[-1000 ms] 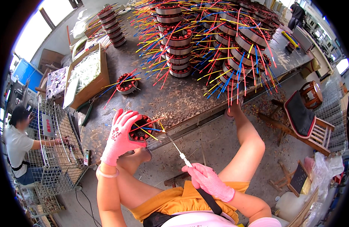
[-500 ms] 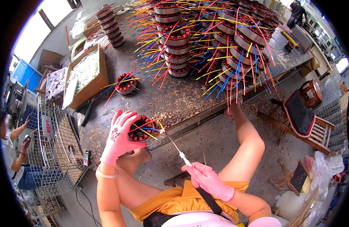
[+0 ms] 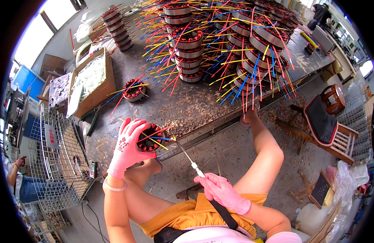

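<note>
At the table's near edge, my left hand (image 3: 129, 145) in a pink glove grips a motor stator (image 3: 143, 146) with red windings, its open face turned to the right. Red, yellow and blue wires stick out of it. My right hand (image 3: 224, 193), also gloved in pink, is closed round a thin rod-shaped tool (image 3: 188, 157) with a metal shaft and a white collar. The tool's tip meets or nearly meets the wire ends beside the stator, where a small bright spot shows. The tool's grip is hidden in my fingers.
Another stator (image 3: 134, 90) lies on the worn table (image 3: 166, 107). Tall stacks of wired stators (image 3: 189, 52) stand behind. At left are a cardboard box (image 3: 91, 81) of pale parts, pliers (image 3: 93, 122) and a wire cart (image 3: 59, 150). A wooden chair (image 3: 324, 123) stands right; a person is beyond the cart.
Yellow wire ends at the tool's tip have dropped out of their upright position. My hands have hardly moved. The person beyond the cart has lowered their arms.
</note>
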{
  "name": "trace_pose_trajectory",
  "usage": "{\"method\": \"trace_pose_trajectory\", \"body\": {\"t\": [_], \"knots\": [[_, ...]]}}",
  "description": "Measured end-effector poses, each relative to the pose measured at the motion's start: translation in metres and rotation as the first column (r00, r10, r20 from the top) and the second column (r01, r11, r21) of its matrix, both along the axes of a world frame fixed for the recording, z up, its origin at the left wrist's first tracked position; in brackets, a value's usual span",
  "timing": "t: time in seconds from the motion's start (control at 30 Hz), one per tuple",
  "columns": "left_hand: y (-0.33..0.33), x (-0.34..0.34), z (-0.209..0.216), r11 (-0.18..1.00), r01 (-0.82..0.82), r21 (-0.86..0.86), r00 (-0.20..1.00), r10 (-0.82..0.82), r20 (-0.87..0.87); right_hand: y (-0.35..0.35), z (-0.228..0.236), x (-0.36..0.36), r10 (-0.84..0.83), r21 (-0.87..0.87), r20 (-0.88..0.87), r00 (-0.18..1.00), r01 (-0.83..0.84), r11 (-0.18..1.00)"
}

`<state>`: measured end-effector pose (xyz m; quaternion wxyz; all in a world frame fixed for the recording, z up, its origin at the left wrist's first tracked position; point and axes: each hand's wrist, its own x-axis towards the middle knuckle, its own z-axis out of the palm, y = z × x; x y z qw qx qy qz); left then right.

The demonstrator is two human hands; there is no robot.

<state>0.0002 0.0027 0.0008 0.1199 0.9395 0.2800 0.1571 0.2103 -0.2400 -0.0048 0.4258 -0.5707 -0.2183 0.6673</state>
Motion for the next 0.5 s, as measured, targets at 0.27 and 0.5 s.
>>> {"method": "trace_pose_trajectory", "body": {"t": [0.27, 0.5], "knots": [[0.001, 0.000, -0.002, 1.000, 0.000, 0.006, 1.000, 0.000, 0.005, 0.000, 0.000, 0.001, 0.014, -0.025, 0.000, 1.000, -0.014, 1.000], [0.001, 0.000, -0.003, 1.000, 0.013, 0.022, 1.000, -0.013, 0.008, -0.002, -0.011, -0.002, -0.026, 0.026, -0.038, 0.999, 0.027, 0.999]]}}
